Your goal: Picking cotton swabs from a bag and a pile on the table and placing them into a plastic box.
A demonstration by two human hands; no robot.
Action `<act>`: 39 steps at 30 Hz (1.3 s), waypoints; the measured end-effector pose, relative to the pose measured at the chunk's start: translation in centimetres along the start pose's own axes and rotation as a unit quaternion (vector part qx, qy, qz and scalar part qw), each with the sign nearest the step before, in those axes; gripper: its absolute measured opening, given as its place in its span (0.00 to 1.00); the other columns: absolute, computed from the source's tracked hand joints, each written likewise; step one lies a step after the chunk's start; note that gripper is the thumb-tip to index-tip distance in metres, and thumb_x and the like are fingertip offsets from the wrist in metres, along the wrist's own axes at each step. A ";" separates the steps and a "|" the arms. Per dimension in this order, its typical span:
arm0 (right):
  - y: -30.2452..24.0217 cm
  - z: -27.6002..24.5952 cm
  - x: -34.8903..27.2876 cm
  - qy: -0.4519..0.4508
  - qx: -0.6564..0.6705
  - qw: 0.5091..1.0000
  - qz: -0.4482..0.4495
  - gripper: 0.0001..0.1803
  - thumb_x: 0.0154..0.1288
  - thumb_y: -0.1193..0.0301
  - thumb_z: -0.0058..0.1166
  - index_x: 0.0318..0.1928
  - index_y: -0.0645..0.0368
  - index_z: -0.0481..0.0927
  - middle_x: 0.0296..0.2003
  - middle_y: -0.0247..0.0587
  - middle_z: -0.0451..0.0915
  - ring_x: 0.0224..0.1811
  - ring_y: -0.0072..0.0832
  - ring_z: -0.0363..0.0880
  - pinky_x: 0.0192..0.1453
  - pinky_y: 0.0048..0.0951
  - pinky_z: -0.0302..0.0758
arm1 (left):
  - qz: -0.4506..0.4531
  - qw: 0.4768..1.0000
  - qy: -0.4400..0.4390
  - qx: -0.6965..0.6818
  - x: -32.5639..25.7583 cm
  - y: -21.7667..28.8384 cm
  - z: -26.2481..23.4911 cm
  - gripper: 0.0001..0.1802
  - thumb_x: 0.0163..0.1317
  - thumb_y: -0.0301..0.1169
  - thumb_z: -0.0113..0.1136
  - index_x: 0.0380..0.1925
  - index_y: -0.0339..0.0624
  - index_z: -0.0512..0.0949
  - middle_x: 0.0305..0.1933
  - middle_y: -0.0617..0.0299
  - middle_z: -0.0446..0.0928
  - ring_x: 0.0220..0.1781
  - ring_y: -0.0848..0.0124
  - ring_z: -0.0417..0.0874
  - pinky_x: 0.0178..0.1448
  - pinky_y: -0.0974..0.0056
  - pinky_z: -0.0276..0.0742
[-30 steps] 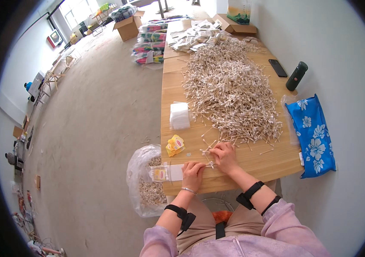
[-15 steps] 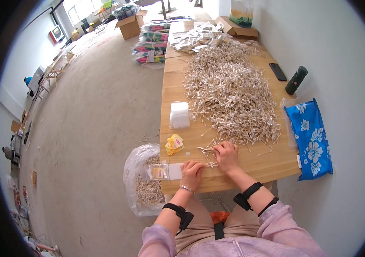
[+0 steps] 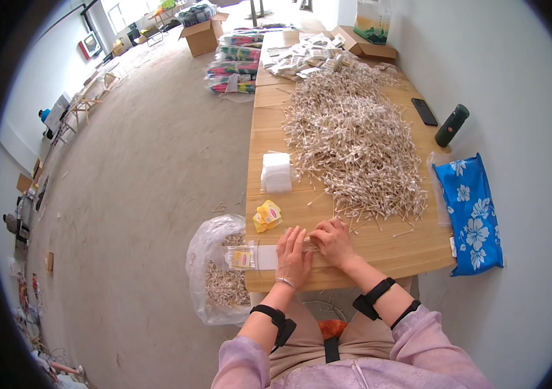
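Observation:
Near the front edge of the wooden table (image 3: pixel 367 262), my two hands meet over a small bunch of cotton swabs (image 3: pixel 311 245). My left hand (image 3: pixel 294 254) presses its fingers along the left side of the bunch. On the other side my right hand (image 3: pixel 332 243) curls its fingers round it, hiding part of the swabs. Left of my left hand lies a white strip (image 3: pixel 266 257). A clear packet (image 3: pixel 241 258) with swabs and a yellow card inside sits at its end, over the table's left edge. Several yellow cards (image 3: pixel 267 216) lie just beyond.
A large heap of loose cotton swabs (image 3: pixel 360 142) covers the table's middle. Small filled packets (image 3: pixel 308 55) are piled behind it. White bags (image 3: pixel 276 173) lie left; a phone (image 3: pixel 424 111), dark bottle (image 3: pixel 452 125) and blue floral pack (image 3: pixel 470 214) line the right. A plastic sack (image 3: pixel 201 272) stands below left.
My right hand has moved left and nearer, bringing loose swabs against my left hand. My left hand has shifted slightly forward, its fingers now along the bunch.

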State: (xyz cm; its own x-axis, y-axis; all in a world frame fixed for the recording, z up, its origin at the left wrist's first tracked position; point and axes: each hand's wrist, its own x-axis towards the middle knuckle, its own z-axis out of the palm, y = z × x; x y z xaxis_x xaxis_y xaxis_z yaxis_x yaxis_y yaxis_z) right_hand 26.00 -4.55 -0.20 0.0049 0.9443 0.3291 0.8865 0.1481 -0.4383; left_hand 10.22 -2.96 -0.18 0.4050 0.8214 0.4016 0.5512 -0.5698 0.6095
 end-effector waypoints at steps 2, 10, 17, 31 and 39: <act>-0.2 -0.2 -0.8 0.023 0.019 0.999 0.015 0.10 0.54 0.67 0.60 0.39 0.49 0.83 0.41 0.27 0.78 0.49 0.30 0.70 0.57 0.37 0.62 | 0.023 0.999 -0.028 -0.001 -0.1 -0.7 0.3 0.24 0.57 0.28 0.58 0.56 0.47 0.72 0.61 0.55 0.71 0.67 0.59 0.66 0.72 0.52 0.54; 0.5 -4.1 -3.6 0.047 -0.056 0.997 0.011 0.13 0.52 0.67 0.62 0.41 0.49 0.82 0.44 0.28 0.75 0.53 0.32 0.67 0.58 0.39 0.60 | 0.022 0.999 -0.004 -0.027 -0.5 -1.4 0.9 0.11 0.62 0.29 0.57 0.45 0.45 0.80 0.51 0.59 0.79 0.60 0.62 0.75 0.71 0.52 0.58; 3.7 -3.4 -4.2 0.074 -0.052 0.994 0.057 0.05 0.52 0.68 0.63 0.32 0.47 0.82 0.35 0.26 0.76 0.45 0.30 0.71 0.52 0.37 0.63 | 0.020 0.998 0.032 -0.056 -0.6 -1.8 1.2 0.07 0.60 0.28 0.59 0.38 0.44 0.82 0.45 0.58 0.81 0.56 0.60 0.78 0.69 0.51 0.63; 4.5 -3.4 -3.4 0.089 -0.143 0.980 0.110 0.05 0.56 0.67 0.59 0.34 0.49 0.81 0.34 0.30 0.75 0.44 0.31 0.69 0.54 0.37 0.61 | 0.021 0.997 0.033 -0.064 -0.5 -1.8 1.3 0.08 0.59 0.28 0.60 0.39 0.45 0.82 0.45 0.58 0.81 0.56 0.60 0.78 0.69 0.49 0.62; 4.1 -2.7 -2.9 0.081 -0.222 0.961 0.141 0.05 0.58 0.66 0.55 0.34 0.49 0.79 0.34 0.32 0.75 0.44 0.32 0.70 0.53 0.38 0.61 | 0.022 0.997 0.024 -0.069 -0.6 -1.8 1.2 0.06 0.59 0.29 0.62 0.36 0.45 0.83 0.43 0.60 0.83 0.54 0.62 0.79 0.69 0.50 0.62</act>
State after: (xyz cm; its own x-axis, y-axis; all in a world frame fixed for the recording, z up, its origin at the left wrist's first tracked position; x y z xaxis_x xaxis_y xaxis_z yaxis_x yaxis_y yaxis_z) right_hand 30.87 -7.49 -0.66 0.3147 0.8647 0.3915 0.9491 -0.2817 -0.1407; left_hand 9.84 -2.43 -2.32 0.3894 0.7980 0.4600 0.4265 -0.5988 0.6779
